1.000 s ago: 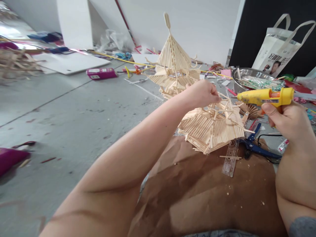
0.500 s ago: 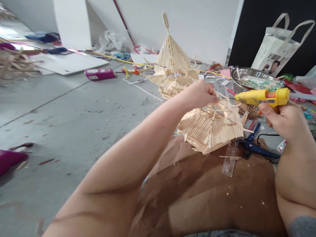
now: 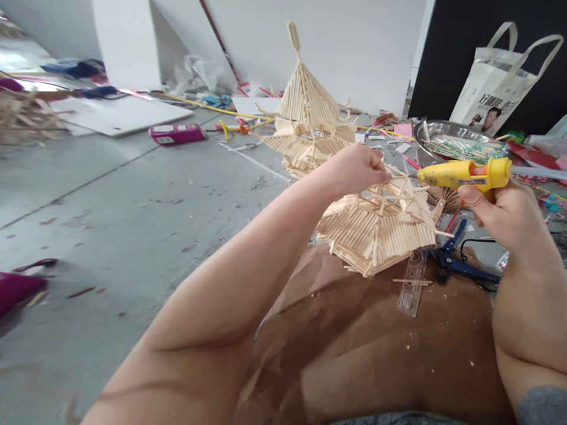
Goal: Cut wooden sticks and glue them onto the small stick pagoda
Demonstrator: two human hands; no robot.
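My right hand (image 3: 509,215) is wrapped round a yellow hot glue gun (image 3: 465,173), with a clear glue stick (image 3: 538,172) coming out of its back. Its nozzle points left at the top of a roof-like model tier (image 3: 376,227) built of thin wooden sticks. My left hand (image 3: 361,168) reaches over that tier, its fingers pinched together at the upper edge; what is between them, if anything, is hidden. Behind stands a taller stick-built pagoda section (image 3: 305,100) with a pointed top, partly covered by my left hand.
Brown paper (image 3: 354,366) lies before me, with a clear ruler (image 3: 411,289) and blue-handled cutters (image 3: 465,265) on it. Behind are a metal bowl (image 3: 423,150) of wrapped sticks and a white bag (image 3: 491,88). A purple packet (image 3: 177,133) lies on the grey floor.
The glue gun has moved slightly left, its nozzle closer to my left fingertips. My left hand stays almost where it was, still pinched.
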